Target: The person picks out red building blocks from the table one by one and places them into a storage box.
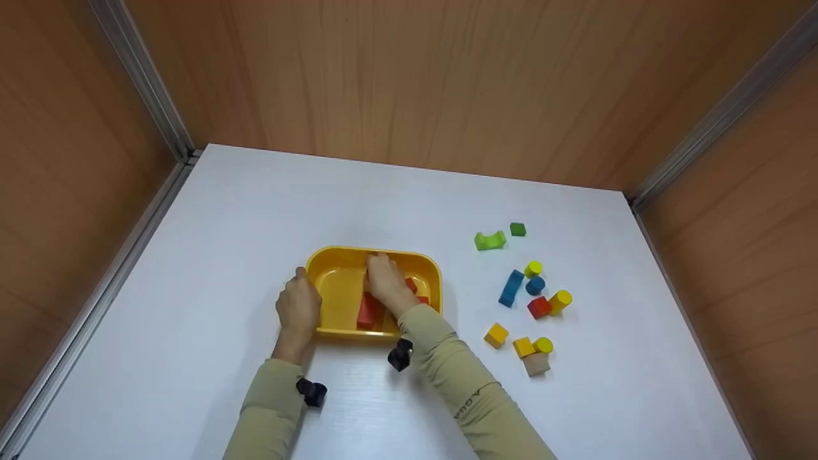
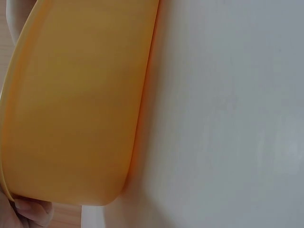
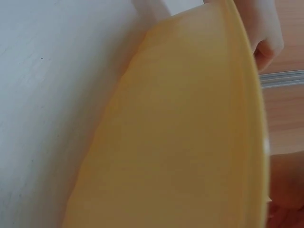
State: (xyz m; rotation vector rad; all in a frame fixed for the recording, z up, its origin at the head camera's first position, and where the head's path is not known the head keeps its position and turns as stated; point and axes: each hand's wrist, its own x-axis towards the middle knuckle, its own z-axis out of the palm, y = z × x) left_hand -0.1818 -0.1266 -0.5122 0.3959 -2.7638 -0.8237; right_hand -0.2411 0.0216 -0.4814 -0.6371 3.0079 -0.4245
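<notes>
My left hand point(image 1: 298, 305) grips the left rim of a yellow plastic tub point(image 1: 332, 249); in the left wrist view its fingertips point(image 2: 33, 209) curl under the lip at the corner. The right hand point(image 1: 388, 280) reaches down inside the tub, knuckles up, near the far wall. Just below it lies a long red block point(image 1: 367, 312), its far end covered by the hand. More red pieces point(image 1: 411, 285) show beside the right wrist. The right fingertips are hidden, and I cannot tell whether they hold a block.
Right of the tub lie several loose blocks: a light green arch point(image 1: 490, 241), a green cube point(image 1: 517, 229), a blue bar point(image 1: 510, 288), a red cube point(image 1: 539, 308), a yellow cylinder point(image 1: 560, 301) and an orange cube point(image 1: 496, 335). Wooden walls point(image 1: 409, 83) enclose the white table point(image 1: 160, 306).
</notes>
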